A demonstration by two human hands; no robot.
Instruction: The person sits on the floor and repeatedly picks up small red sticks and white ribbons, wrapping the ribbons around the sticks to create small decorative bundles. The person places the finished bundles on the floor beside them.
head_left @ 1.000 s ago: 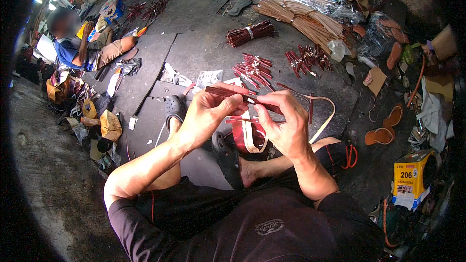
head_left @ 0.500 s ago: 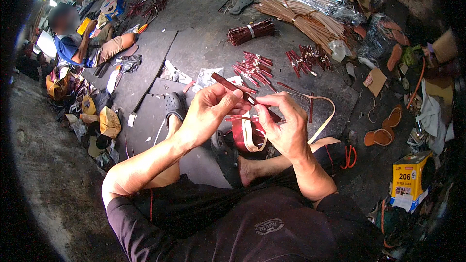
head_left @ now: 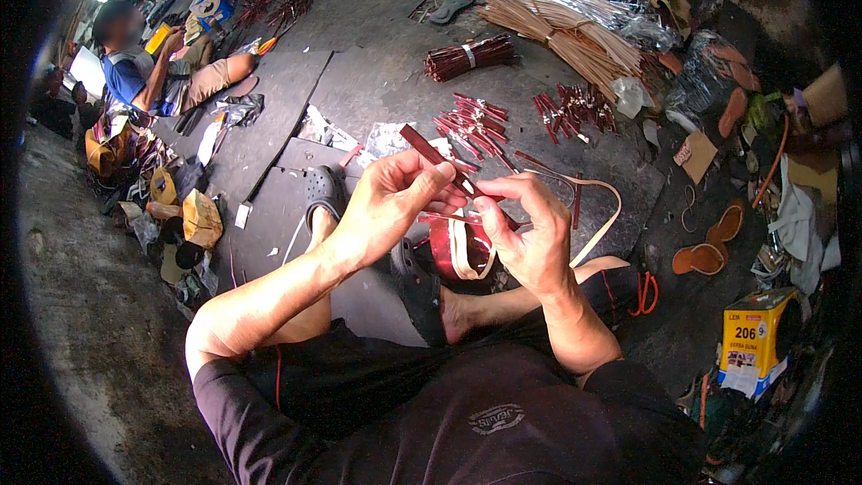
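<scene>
Between both hands stretches a short dark red-brown strap (head_left: pixel 418 144), slanting from upper left to lower right, with a small whitish spot near its middle. My left hand (head_left: pixel 391 198) pinches it between thumb and fingers, its upper end sticking out beyond them. Close beside the spot, my right hand (head_left: pixel 534 232) is closed on the strap with thumb and forefinger. Below the hands, partly covered by them, are a glossy dark red piece (head_left: pixel 443 251) and a long beige strip (head_left: pixel 613 216) that loops to the right.
Small red strap pieces (head_left: pixel 471 124) lie in piles ahead, behind them a tied dark red bundle (head_left: pixel 471 57) and a long tan bundle (head_left: pixel 566 31). Orange-brown soles (head_left: pixel 700 258), red-handled scissors (head_left: pixel 645 295) and a yellow can (head_left: pixel 752 341) are right. Another person (head_left: pixel 148 72) sits far left.
The strap's upper end has shifted slightly right and turned a little more upright. Both hands keep their hold in nearly the same place.
</scene>
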